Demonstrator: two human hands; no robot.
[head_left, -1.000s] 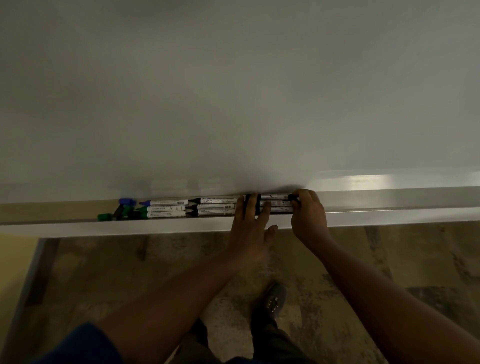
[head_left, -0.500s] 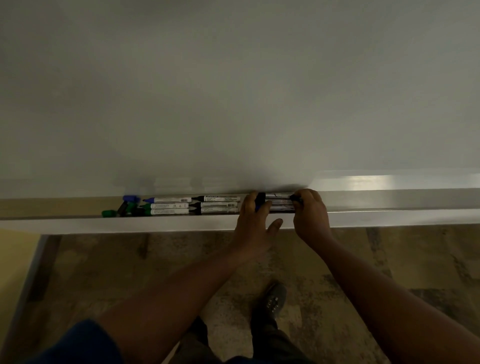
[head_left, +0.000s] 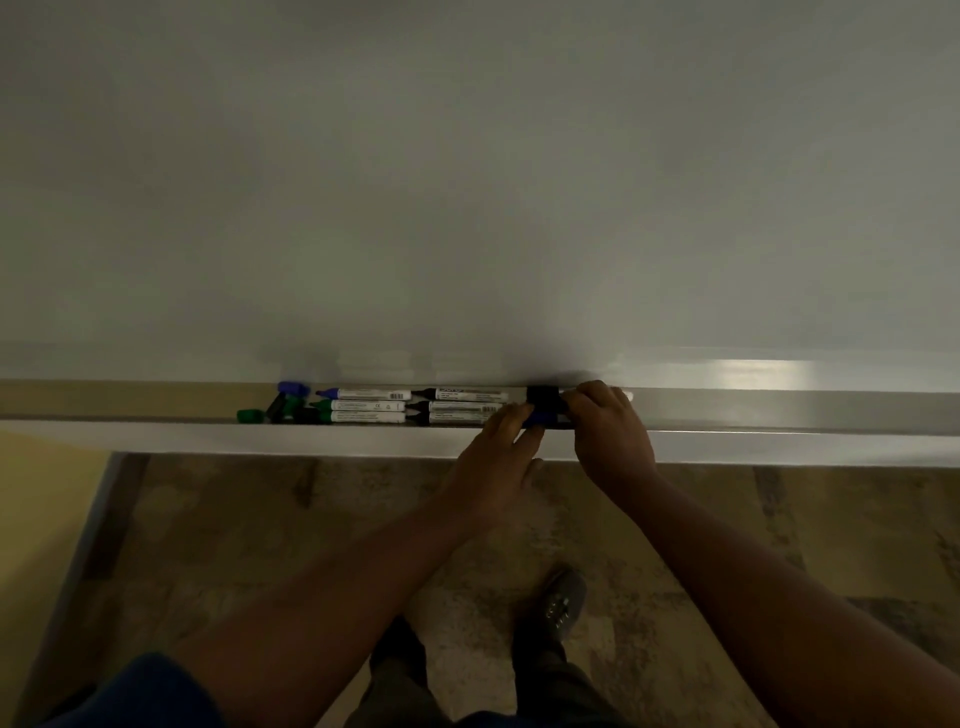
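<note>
At the smooth metal tray (head_left: 779, 447), the right hand (head_left: 610, 431) curled round slim cylindrical markers (head_left: 543, 401); the left hand (head_left: 493, 462) pressed them flat-fingered.

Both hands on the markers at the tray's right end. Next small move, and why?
Probably nudge the held markers left, flush with the row of markers: the right hand grips them, the left hand presses their blue cap, and all lie end to end in the tray.

Blank whiteboard (head_left: 467, 182) filling the upper view. Loose blue cap (head_left: 293, 387) and green cap (head_left: 250, 415) at the left end of the marker tray (head_left: 156, 437). Below, mottled carpet (head_left: 260, 519), one dark shoe (head_left: 563, 605), yellow wall (head_left: 36, 499) at left.
</note>
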